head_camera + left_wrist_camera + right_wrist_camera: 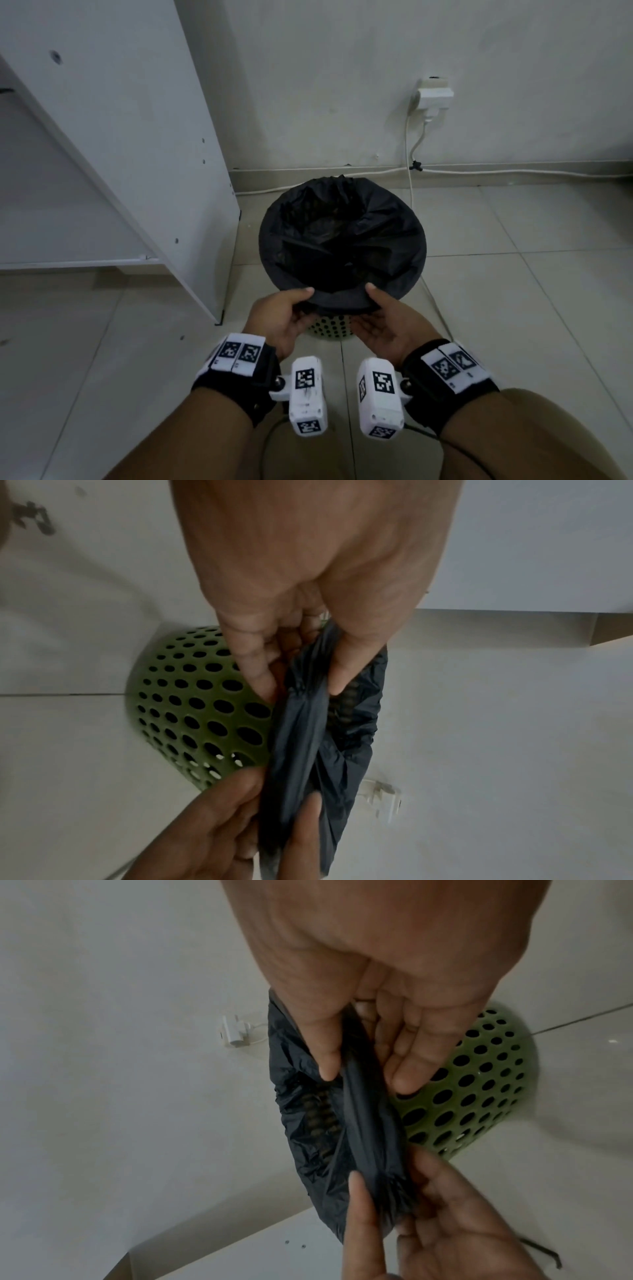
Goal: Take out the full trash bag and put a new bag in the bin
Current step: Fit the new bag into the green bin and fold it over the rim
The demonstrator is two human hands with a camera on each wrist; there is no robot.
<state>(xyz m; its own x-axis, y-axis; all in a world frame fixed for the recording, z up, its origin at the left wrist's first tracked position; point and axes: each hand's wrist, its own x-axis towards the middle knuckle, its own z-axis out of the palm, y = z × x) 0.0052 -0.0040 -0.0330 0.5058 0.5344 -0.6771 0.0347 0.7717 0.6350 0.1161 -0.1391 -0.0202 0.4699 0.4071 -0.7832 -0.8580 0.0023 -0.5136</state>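
A black trash bag lines a round green perforated bin on the tiled floor, its edge folded over the rim. My left hand pinches the near edge of the bag between thumb and fingers. My right hand pinches the same near edge a little to the right, thumb on top. The holed green bin wall shows below both hands. The bag's inside is dark; I cannot make out its contents.
A white cabinet panel stands close on the bin's left. Behind the bin is a white wall with a plugged-in adapter, and a white cable runs down and along the floor on the bin's right. My knees frame the bottom of the head view.
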